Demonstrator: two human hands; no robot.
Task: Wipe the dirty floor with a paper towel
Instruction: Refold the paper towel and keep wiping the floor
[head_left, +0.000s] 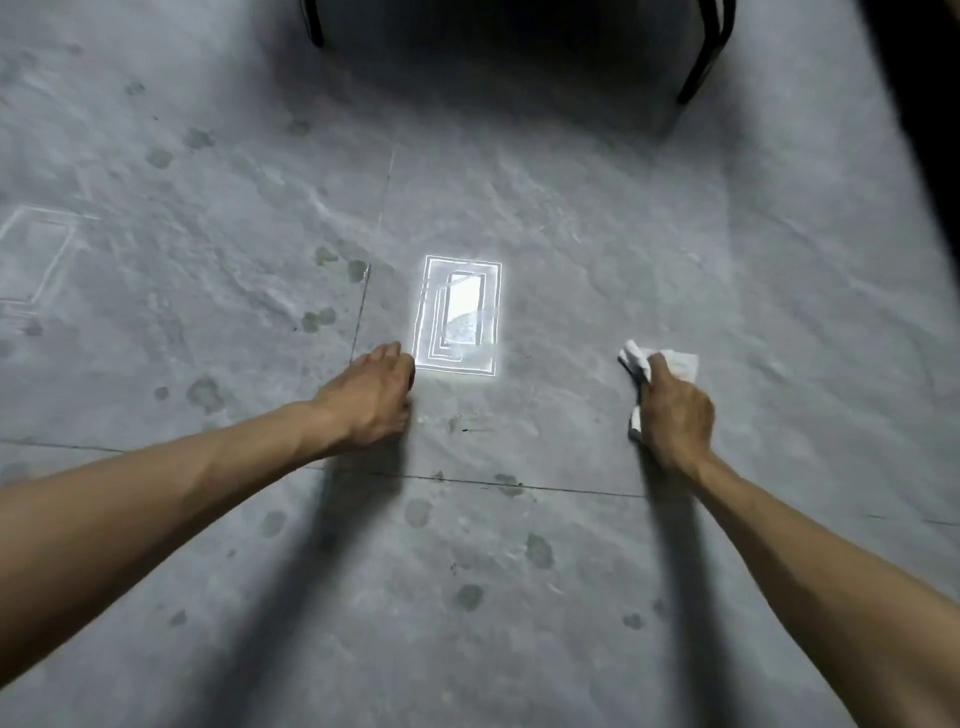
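Paper towel (660, 366) seen right of centre, crumpled white wad pressed onto grey floor (571, 208), clamped under right hand (675, 415). Left hand (371, 397) planted on floor at centre, knuckles up, fingers curled under, nothing gripped so far as can be told. Bright rectangular reflection (460, 314) glares just beside left hand. Dark spots (205, 392) scattered across lower and left frame. Black chair legs (706, 52) caught at top edge.

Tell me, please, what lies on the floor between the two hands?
In the head view, a bright rectangular light reflection lies between left hand and right hand; otherwise bare floor.
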